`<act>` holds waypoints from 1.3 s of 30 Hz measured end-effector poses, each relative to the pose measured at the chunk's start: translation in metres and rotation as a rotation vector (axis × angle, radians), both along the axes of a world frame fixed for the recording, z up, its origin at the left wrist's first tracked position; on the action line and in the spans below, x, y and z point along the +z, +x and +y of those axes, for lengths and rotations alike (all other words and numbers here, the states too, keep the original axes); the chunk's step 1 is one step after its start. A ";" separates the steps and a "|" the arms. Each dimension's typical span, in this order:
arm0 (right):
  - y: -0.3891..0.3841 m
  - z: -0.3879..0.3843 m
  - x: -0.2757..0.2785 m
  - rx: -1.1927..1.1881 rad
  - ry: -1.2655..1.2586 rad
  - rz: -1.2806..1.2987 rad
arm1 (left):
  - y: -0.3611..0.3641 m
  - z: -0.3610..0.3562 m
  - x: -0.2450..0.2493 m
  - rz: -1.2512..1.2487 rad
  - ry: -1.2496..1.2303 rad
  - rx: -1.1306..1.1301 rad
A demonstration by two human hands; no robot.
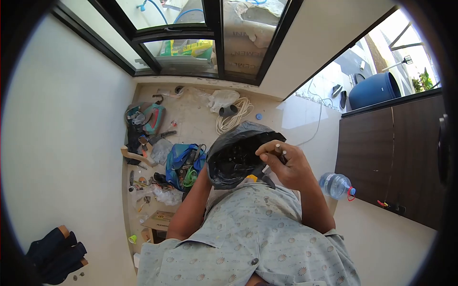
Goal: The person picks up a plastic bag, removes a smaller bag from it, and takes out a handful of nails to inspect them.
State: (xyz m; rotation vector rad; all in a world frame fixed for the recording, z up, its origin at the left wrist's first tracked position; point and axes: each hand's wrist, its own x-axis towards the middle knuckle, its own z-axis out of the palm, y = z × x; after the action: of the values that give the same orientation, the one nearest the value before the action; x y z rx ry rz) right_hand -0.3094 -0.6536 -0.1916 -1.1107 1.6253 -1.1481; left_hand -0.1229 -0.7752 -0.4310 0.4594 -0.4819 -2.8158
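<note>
A black plastic bag (245, 155) hangs in front of my body with its mouth facing up. Small dark pieces lie inside it. My left hand (205, 178) is at the bag's left side, its fingers mostly hidden behind the plastic, and the bag is held up there. Over the right rim, my right hand (289, 167) is closed, thumb against forefinger and the other fingers curled. Small white spots show among those fingers; I cannot tell what they hold. Just below the bag, something yellow (252, 178) shows against my shirt.
Left on the floor are a blue tool bag (183, 164), a grey-red bag (153, 119) and scattered tools. Coiled pale cable (241, 112) lies ahead. A large water bottle (335, 185) stands right, near a dark brown door (377, 157). Outside is a blue barrel (372, 93).
</note>
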 end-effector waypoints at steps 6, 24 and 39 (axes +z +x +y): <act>-0.094 0.034 -0.050 0.400 0.207 0.651 | -0.113 0.071 0.003 -0.147 0.025 -0.097; -0.317 0.268 -0.102 -0.111 0.284 0.534 | -0.393 0.245 0.018 0.074 0.042 -0.394; -0.492 0.234 -0.116 -0.397 0.369 0.420 | -0.607 0.206 -0.019 -0.005 0.043 -0.543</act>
State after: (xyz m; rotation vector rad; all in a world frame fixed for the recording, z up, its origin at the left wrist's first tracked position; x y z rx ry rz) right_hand -0.8016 -0.4200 -0.3078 -0.8423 2.3535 -0.8276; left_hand -0.7301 -0.5696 -0.4502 0.3900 -0.6276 -3.3487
